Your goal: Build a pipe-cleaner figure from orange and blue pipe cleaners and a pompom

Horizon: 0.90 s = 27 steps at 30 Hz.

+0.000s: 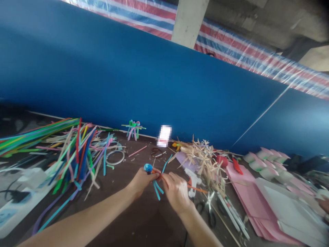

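Note:
Both hands meet over the dark table, fingers pinched on a small pipe-cleaner figure. Its blue coiled ball [148, 168] shows above my left hand [143, 179], which is closed on the figure's near side. My right hand [177, 192] is closed on the orange part [155, 170] of the same figure, fingertips almost touching the left ones. Blue pipe-cleaner ends [157, 190] stick out below, and another blue length [167, 163] points up and away. My fingers hide much of the middle. A finished-looking pipe-cleaner figure [133, 129] stands near the blue partition.
Left lie bundled pipe cleaners [77, 154], a power strip [17, 209] and a white ring [115, 157]. Right are straw-coloured strips [203, 156], a white glue gun [192, 181], scissors [210, 207] and pink sheets [246, 199]. Another person's hand [324, 204] shows at the right edge.

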Each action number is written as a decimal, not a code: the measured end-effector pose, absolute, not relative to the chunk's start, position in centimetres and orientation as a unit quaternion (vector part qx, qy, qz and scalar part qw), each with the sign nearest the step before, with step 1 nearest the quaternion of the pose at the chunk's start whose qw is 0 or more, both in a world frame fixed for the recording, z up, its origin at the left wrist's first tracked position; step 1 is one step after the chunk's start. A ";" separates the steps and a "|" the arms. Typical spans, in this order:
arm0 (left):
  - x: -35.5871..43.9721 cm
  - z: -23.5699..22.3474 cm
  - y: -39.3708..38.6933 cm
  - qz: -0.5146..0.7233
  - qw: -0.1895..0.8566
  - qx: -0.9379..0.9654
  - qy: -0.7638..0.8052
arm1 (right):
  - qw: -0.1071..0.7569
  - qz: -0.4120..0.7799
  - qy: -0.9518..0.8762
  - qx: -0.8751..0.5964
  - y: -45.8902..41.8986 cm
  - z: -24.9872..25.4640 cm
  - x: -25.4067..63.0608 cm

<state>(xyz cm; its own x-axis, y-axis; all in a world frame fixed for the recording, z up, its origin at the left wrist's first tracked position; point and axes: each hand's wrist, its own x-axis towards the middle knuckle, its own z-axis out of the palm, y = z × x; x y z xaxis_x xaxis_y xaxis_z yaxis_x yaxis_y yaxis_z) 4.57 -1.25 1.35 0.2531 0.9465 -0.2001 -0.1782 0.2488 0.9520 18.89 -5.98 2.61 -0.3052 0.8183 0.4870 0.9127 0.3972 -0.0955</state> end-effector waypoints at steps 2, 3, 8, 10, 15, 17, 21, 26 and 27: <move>4.7 1.4 -1.2 0.435 0.627 0.470 0.444 | 0.247 -0.070 -0.795 -0.550 -6.1 2.8 18.6; 4.7 1.3 -1.2 0.439 0.612 0.484 0.446 | 0.253 -0.060 -0.791 -0.553 -6.1 2.9 18.5; 4.6 0.8 -0.8 0.443 0.538 0.555 0.455 | 0.253 -0.041 -0.776 -0.576 -6.1 3.2 18.1; 4.5 0.6 -0.8 0.449 0.506 0.589 0.443 | 0.245 -0.036 -0.771 -0.587 -6.1 3.4 18.0; 4.2 0.6 -1.2 0.450 0.440 0.657 0.415 | 0.225 -0.008 -0.768 -0.600 -6.0 4.0 17.8; 4.0 0.9 -1.5 0.440 0.413 0.686 0.406 | 0.216 0.005 -0.767 -0.604 -5.9 4.2 17.9; 3.6 1.7 -1.9 0.400 0.406 0.730 0.376 | 0.196 0.043 -0.776 -0.598 -5.5 4.7 18.6; 2.9 2.7 -1.5 0.342 0.478 0.738 0.332 | 0.204 0.174 -0.785 -0.559 -4.6 5.0 19.7; 2.7 2.8 -1.3 0.336 0.495 0.731 0.328 | 0.210 0.205 -0.778 -0.555 -4.5 5.1 19.9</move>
<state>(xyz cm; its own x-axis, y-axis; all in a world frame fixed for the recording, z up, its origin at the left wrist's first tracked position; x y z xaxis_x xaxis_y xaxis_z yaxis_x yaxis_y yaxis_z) 2.73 -1.28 2.79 0.5595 0.8120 0.1660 0.1469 -0.2943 0.9444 19.87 -4.51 5.06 -0.2954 0.9501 0.1000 0.7775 0.2999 -0.5527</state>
